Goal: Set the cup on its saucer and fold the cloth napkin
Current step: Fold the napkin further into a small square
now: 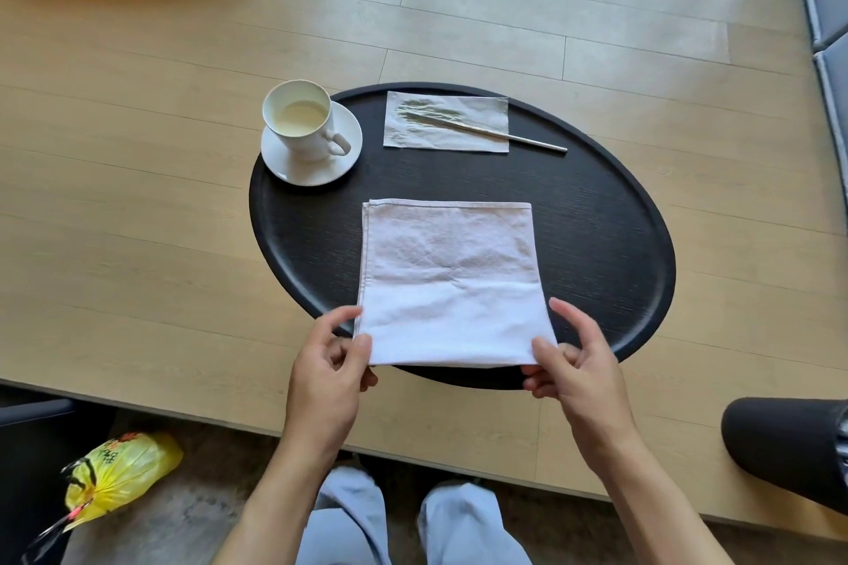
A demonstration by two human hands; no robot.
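Note:
A white cup (300, 119) with pale liquid stands upright on its white saucer (344, 161) at the far left of the black oval tray (619, 234). The white cloth napkin (447, 280) lies folded into a rough square on the near part of the tray. My left hand (332, 362) pinches its near left corner. My right hand (571, 362) pinches its near right corner. The near edge is lifted slightly off the tray.
A clear plastic wrapper (447, 122) with a metal utensil (518, 138) lies at the back of the tray. The tray sits on a light wooden table (137, 197). A yellow bag (114, 477) is on the floor at left, a dark shoe (784, 445) at right.

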